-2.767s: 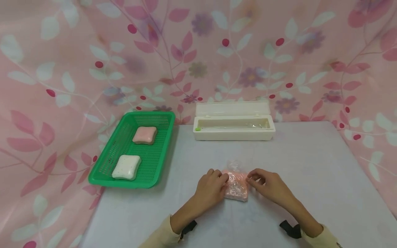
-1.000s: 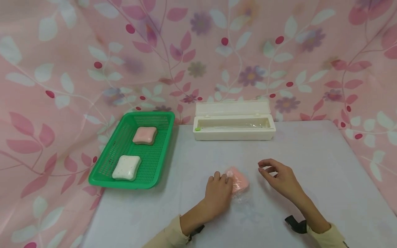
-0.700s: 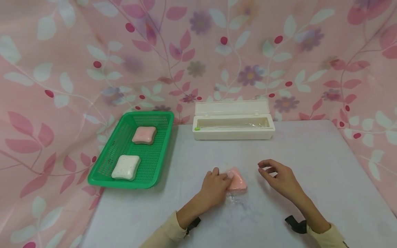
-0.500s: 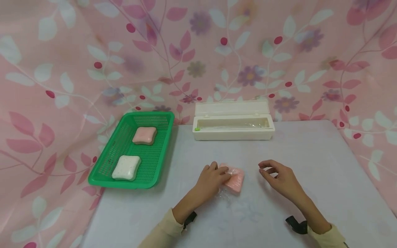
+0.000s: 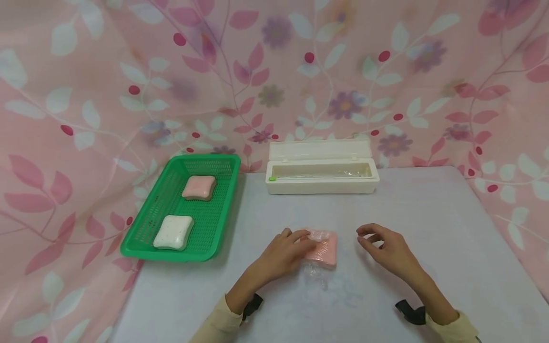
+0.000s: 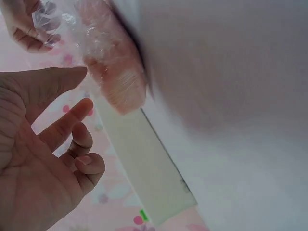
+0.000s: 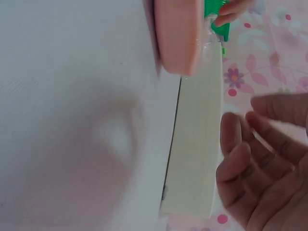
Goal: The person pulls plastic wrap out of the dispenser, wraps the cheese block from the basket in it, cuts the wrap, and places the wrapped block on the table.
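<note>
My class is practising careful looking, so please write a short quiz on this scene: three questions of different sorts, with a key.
1. Count: how many bars lie in the basket?
2. True or false: the right grip holds nothing.
3. Multiple choice: what wraps the bar outside the basket?
a) brown paper
b) clear film
c) green cloth

Key
1. Two: a pink bar and a white bar.
2. True.
3. b
</note>
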A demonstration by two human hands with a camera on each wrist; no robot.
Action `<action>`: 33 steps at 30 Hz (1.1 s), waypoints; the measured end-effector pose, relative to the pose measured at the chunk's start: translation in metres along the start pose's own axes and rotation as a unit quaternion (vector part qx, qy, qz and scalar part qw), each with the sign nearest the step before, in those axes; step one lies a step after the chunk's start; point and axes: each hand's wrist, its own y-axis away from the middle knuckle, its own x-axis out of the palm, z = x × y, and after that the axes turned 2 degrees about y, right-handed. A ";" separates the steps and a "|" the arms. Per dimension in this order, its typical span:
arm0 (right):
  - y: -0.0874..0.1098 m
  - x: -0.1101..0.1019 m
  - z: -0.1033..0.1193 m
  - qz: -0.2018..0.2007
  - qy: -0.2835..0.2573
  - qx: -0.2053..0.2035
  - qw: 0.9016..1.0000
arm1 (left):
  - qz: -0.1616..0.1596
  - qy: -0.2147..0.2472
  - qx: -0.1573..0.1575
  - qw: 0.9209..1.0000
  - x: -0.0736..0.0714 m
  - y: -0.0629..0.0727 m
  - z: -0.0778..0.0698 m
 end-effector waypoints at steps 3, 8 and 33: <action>0.003 0.005 -0.001 0.026 -0.003 -0.066 0.997 | 0.002 0.004 -0.006 1.000 -0.006 0.009 -0.001; 0.011 0.019 -0.002 0.046 0.024 -0.185 0.981 | 0.054 -0.011 -0.001 0.998 -0.011 0.024 -0.010; 0.015 0.056 0.030 0.023 0.085 -0.140 0.986 | -0.150 0.013 -0.061 0.987 0.015 0.006 -0.035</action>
